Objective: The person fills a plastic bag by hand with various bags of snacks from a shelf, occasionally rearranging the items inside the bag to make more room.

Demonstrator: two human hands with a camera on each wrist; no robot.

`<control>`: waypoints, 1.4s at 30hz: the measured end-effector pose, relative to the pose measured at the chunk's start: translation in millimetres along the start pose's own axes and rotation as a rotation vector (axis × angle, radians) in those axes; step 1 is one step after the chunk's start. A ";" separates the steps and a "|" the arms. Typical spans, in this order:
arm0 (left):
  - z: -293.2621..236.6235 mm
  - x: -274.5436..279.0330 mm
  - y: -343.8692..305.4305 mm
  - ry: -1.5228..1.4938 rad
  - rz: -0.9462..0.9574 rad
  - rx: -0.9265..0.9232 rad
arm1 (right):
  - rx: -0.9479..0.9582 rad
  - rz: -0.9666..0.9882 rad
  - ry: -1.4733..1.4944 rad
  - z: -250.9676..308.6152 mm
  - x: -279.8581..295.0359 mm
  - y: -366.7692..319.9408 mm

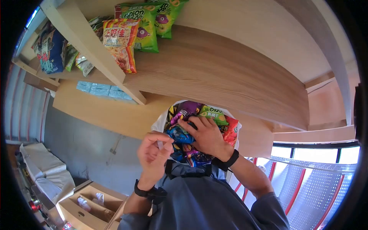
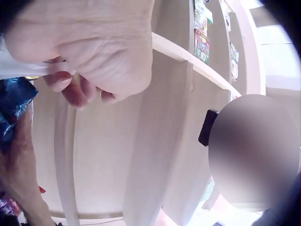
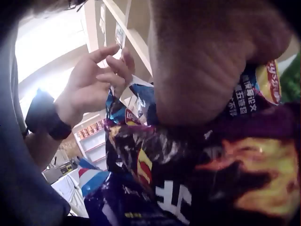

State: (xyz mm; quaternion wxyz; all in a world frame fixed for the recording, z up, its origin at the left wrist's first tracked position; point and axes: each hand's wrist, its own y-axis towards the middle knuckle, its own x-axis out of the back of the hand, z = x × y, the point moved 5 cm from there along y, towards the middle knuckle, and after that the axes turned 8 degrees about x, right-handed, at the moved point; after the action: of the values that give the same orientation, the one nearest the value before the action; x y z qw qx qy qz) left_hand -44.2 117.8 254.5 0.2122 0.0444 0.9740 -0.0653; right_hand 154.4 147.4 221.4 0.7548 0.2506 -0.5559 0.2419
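A white plastic bag (image 1: 156,125) full of snack packets stands against the person's front. The left hand (image 1: 153,153) is at its left side and pinches the bag's white edge (image 2: 21,63) between thumb and fingers. Over the packets, the right hand (image 1: 209,137) lies with fingers spread, touching a blue snack packet (image 1: 178,134). Around it are a purple packet (image 1: 188,109), a green onion-ring packet (image 1: 213,114) and a red packet (image 1: 231,131). In the right wrist view, a dark packet with a flame print (image 3: 263,169) lies below the right palm.
A wooden shelf (image 1: 222,73) runs above and beyond the bag. On it stand green packets (image 1: 143,36) and a red-yellow packet (image 1: 120,42), with a wooden post (image 1: 90,46) to their left. Light-blue packs (image 1: 103,91) lie on the lower board. An open cardboard box (image 1: 92,207) is low at left.
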 end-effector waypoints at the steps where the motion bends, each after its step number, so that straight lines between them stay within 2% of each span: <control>1: -1.2 3.0 1.6 -0.004 -0.009 -0.028 | -0.055 0.001 0.017 -5.4 -0.7 0.6; 4: -7.1 6.0 2.9 -0.030 -0.024 0.079 | -0.062 0.028 0.087 -4.5 3.7 -0.4; 6: -8.9 7.2 3.6 0.016 -0.008 0.081 | -0.052 0.034 0.117 -7.2 7.5 -2.3; 8: -9.8 10.0 2.2 0.056 -0.013 0.068 | -0.022 -0.005 0.274 -11.0 13.7 -5.0; 13: -2.3 19.6 -2.3 0.077 -0.027 0.100 | 0.078 0.043 0.281 -6.7 40.9 3.7; 17: -1.7 24.5 -9.4 0.065 -0.037 0.068 | 0.180 -0.082 0.447 1.7 72.8 29.9; 19: 4.1 31.2 -11.3 0.085 -0.016 -0.045 | 0.050 -0.231 0.663 -7.9 83.6 47.3; 20: 2.3 32.2 -13.5 0.080 -0.023 -0.072 | -0.022 -0.254 0.646 -10.3 89.3 56.9; 21: 0.5 33.5 -16.6 0.074 -0.030 -0.100 | -0.006 -0.255 0.632 -9.3 91.3 70.7; 23: 1.7 39.7 -25.9 0.091 -0.024 -0.069 | -0.075 -0.469 0.780 -20.8 91.2 100.1; 25: 5.4 46.0 -32.7 0.091 -0.064 -0.084 | -0.109 -0.454 0.824 -32.6 80.7 134.3; 27: 11.0 52.1 -42.1 0.080 -0.056 -0.109 | -0.243 -0.536 0.881 -40.2 78.3 168.2; 29: 14.1 55.6 -52.8 0.057 -0.084 -0.046 | -0.240 -0.541 0.918 -41.7 79.2 201.8; 31: 15.9 59.5 -63.1 0.072 -0.087 -0.066 | -0.238 -0.713 0.997 -45.0 85.1 235.5; 35: 17.1 69.4 -80.1 0.125 -0.110 -0.052 | -0.277 -0.787 0.727 -52.6 101.9 289.8; 36: 17.6 72.6 -83.0 0.238 -0.104 -0.081 | -0.315 -0.840 0.734 -54.1 101.5 299.8; 37: 17.1 74.8 -85.7 0.352 -0.096 -0.108 | -0.305 -0.830 0.738 -54.4 99.6 303.6; 39: 13.2 81.1 -90.2 0.291 -0.127 -0.109 | -0.312 -0.684 0.909 -47.2 96.5 311.7; 40: 10.7 84.2 -91.5 0.333 -0.123 -0.110 | -0.337 -0.687 0.835 -52.2 92.3 314.0; 42: 10.2 89.8 -93.1 0.367 -0.127 -0.111 | -0.340 -0.685 0.894 -54.7 92.3 311.5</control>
State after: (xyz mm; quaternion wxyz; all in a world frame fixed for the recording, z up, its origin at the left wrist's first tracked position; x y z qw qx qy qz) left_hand -132.0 29.6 217.8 0.0285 -0.0179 0.9993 -0.0158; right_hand 17.6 426.7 330.0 0.9806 0.1652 -0.1021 -0.0261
